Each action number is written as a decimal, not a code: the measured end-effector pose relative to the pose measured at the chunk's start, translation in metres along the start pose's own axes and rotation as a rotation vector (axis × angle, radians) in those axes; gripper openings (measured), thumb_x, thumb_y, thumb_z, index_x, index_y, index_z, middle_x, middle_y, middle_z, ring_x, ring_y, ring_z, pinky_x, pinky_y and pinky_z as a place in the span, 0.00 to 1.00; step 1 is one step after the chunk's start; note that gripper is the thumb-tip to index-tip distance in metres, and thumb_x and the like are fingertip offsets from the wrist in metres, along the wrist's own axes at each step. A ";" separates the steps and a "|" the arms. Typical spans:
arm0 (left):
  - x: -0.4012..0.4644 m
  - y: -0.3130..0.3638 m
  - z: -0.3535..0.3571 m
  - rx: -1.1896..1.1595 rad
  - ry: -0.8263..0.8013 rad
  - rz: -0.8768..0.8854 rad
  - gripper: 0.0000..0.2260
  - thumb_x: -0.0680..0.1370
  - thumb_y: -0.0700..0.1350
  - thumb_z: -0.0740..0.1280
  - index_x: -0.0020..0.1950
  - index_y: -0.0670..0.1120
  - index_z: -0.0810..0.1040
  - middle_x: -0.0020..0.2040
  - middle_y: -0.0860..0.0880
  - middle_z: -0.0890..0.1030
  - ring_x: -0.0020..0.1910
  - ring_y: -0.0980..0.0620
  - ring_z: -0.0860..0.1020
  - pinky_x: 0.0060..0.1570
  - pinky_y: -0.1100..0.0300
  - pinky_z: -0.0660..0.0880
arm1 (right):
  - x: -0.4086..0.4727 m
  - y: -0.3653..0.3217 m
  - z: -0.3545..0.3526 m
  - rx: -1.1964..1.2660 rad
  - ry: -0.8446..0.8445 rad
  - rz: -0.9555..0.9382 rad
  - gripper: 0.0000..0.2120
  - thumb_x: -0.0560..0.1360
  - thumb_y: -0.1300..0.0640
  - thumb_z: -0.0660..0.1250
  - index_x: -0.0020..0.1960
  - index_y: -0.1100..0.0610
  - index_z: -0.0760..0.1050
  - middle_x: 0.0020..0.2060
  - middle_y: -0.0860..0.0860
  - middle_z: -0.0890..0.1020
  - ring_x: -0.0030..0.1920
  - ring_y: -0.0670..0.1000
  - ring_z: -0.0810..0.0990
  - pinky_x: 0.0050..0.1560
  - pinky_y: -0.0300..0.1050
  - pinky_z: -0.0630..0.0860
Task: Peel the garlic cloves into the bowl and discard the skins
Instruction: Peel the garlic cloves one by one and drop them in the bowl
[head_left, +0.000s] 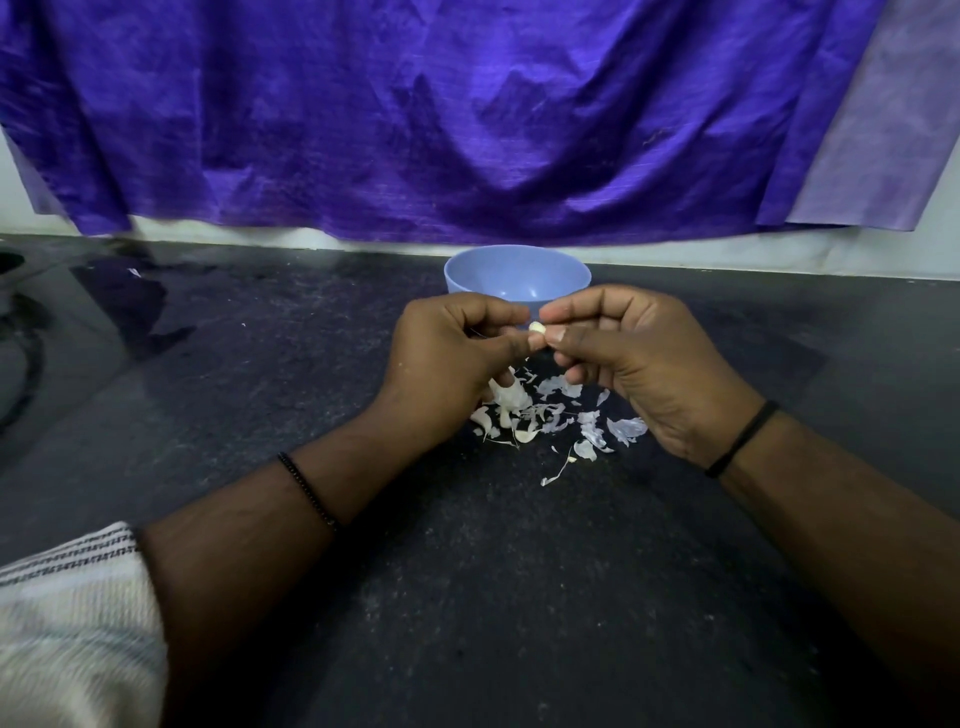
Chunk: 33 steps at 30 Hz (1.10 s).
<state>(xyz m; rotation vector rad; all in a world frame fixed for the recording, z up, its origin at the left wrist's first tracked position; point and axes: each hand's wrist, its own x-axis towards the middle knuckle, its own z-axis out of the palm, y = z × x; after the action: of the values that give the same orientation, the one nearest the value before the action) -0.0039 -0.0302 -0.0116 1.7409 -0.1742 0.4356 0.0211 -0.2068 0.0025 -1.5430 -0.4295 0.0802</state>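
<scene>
Both hands pinch one smooth pale clove above papery skins.

Pale garlic clove above scattered papery skins, just before empty blue bowl.

Dark speckled stone countertop open near the camera and far left. Obstacles: round pale-blue plastic bowl at rear centre; scattered papery white garlic skins just before it.
</scene>
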 end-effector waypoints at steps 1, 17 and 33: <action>0.000 0.000 0.000 -0.023 -0.012 -0.024 0.08 0.72 0.39 0.77 0.50 0.41 0.85 0.37 0.45 0.85 0.28 0.52 0.79 0.26 0.59 0.74 | 0.001 0.001 0.000 0.004 0.002 -0.008 0.08 0.73 0.68 0.73 0.51 0.61 0.82 0.41 0.59 0.85 0.37 0.48 0.81 0.37 0.38 0.79; -0.004 0.001 0.002 0.161 0.041 0.126 0.03 0.72 0.41 0.78 0.44 0.47 0.87 0.36 0.53 0.85 0.32 0.53 0.83 0.33 0.58 0.79 | -0.004 0.000 0.005 -0.472 0.118 -0.262 0.05 0.75 0.60 0.74 0.42 0.52 0.84 0.35 0.47 0.86 0.36 0.47 0.85 0.38 0.43 0.82; -0.005 0.010 0.004 0.030 0.026 0.071 0.04 0.72 0.36 0.76 0.43 0.45 0.85 0.35 0.49 0.85 0.33 0.50 0.85 0.31 0.62 0.78 | -0.001 -0.005 0.001 -0.588 0.096 -0.397 0.03 0.75 0.60 0.72 0.43 0.56 0.83 0.34 0.48 0.84 0.35 0.49 0.84 0.39 0.50 0.83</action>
<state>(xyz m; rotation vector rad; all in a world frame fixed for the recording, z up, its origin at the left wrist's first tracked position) -0.0116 -0.0369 -0.0052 1.7618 -0.2117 0.5148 0.0186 -0.2061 0.0067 -1.9913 -0.7168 -0.4648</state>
